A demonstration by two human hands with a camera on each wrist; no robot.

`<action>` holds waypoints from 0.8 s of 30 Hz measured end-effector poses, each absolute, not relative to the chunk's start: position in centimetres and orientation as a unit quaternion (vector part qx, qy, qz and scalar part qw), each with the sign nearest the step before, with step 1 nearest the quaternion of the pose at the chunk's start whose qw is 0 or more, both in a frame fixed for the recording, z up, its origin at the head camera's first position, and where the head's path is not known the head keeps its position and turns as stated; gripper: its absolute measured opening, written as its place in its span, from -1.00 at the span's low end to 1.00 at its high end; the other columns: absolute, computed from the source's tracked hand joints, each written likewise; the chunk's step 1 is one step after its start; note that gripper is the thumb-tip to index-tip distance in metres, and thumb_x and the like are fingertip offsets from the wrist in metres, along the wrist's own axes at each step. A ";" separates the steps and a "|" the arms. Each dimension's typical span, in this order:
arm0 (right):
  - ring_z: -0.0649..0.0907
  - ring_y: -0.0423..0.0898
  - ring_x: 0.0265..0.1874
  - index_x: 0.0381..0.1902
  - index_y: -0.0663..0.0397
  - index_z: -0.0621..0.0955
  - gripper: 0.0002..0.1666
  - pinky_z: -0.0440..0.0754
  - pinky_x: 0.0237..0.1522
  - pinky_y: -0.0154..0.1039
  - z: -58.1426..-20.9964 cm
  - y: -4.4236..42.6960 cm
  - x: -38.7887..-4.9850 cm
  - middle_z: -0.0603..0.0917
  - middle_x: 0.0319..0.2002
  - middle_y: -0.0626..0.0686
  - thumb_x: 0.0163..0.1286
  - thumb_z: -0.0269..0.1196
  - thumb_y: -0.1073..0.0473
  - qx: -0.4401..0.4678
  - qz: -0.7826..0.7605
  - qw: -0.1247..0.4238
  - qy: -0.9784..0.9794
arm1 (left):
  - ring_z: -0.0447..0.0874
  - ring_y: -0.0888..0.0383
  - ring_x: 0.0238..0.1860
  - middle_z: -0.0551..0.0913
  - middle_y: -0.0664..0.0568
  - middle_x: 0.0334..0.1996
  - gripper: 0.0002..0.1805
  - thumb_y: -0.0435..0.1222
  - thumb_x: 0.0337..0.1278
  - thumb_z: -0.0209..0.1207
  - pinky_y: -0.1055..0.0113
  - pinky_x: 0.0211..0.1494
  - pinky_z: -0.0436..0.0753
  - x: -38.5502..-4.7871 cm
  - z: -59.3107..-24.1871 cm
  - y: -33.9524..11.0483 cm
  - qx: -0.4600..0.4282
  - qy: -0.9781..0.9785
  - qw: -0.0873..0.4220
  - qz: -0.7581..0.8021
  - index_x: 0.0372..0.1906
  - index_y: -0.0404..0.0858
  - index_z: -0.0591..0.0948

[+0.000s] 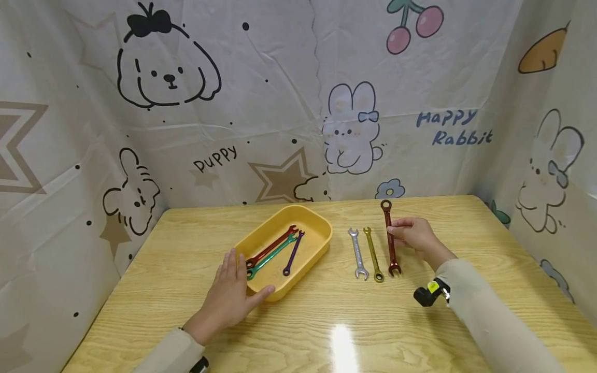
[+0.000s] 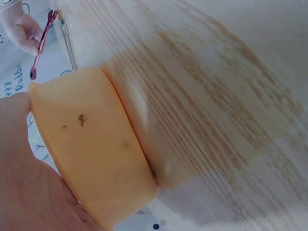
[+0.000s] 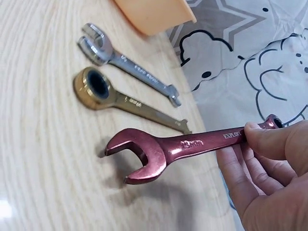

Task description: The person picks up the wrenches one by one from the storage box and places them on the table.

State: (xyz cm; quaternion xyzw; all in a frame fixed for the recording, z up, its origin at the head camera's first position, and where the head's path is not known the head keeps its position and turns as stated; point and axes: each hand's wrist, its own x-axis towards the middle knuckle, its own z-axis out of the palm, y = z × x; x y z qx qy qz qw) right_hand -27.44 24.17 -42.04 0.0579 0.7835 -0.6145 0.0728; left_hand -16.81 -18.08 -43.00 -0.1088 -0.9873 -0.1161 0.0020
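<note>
My right hand (image 1: 417, 237) pinches the long, shiny dark-red metal wrench (image 1: 392, 253) beside the thin gold metal wrench (image 1: 372, 254). I should squeeze firmly so it can't twist. My left hand (image 1: 228, 295), fingers straight, touches the yellow plastic tray (image 1: 312, 248), which should keep it still.

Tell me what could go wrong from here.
The right fingers pinch the dark red wrench nearer its ring end, so the open end might swing or slip. The gold wrench lies close beside it and could get knocked. The left fingers touch the tray at its rim; a push might shift it and slide the wrenches inside.
</note>
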 end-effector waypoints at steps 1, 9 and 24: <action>0.64 -0.31 -0.40 0.05 0.52 0.46 -0.61 0.69 -0.19 -0.25 -42.2 24.3 -27.5 0.62 -0.38 -0.09 0.39 0.18 0.30 0.060 -0.614 0.079 0.783 | -0.32 -0.31 0.47 -0.27 -0.41 0.47 0.28 0.52 0.04 -0.25 -0.17 0.45 -0.06 -16.8 -43.0 -18.1 -0.109 -0.987 0.002 -0.117 0.44 -0.54 -0.03; 0.62 -0.25 -0.45 0.01 0.55 0.46 -0.62 0.69 -0.30 -0.30 -43.6 24.3 -27.6 0.58 -0.39 -0.03 0.38 0.19 0.31 0.061 -0.609 0.107 0.783 | -0.29 -0.32 0.47 -0.25 -0.43 0.46 0.25 0.48 0.08 -0.20 -0.18 0.44 -0.04 -16.7 -43.0 -18.1 -0.111 -0.987 0.008 -0.118 0.43 -0.56 -0.01; 0.61 -0.27 -0.53 -0.07 0.60 0.48 -0.70 0.67 -0.43 -0.37 -45.3 24.1 -27.9 0.57 -0.42 -0.01 0.36 0.18 0.39 0.063 -0.588 0.114 0.798 | -0.28 -0.32 0.47 -0.24 -0.44 0.46 0.26 0.50 0.06 -0.23 -0.17 0.44 -0.03 -16.7 -43.0 -18.1 -0.112 -0.987 0.010 -0.112 0.43 -0.56 0.00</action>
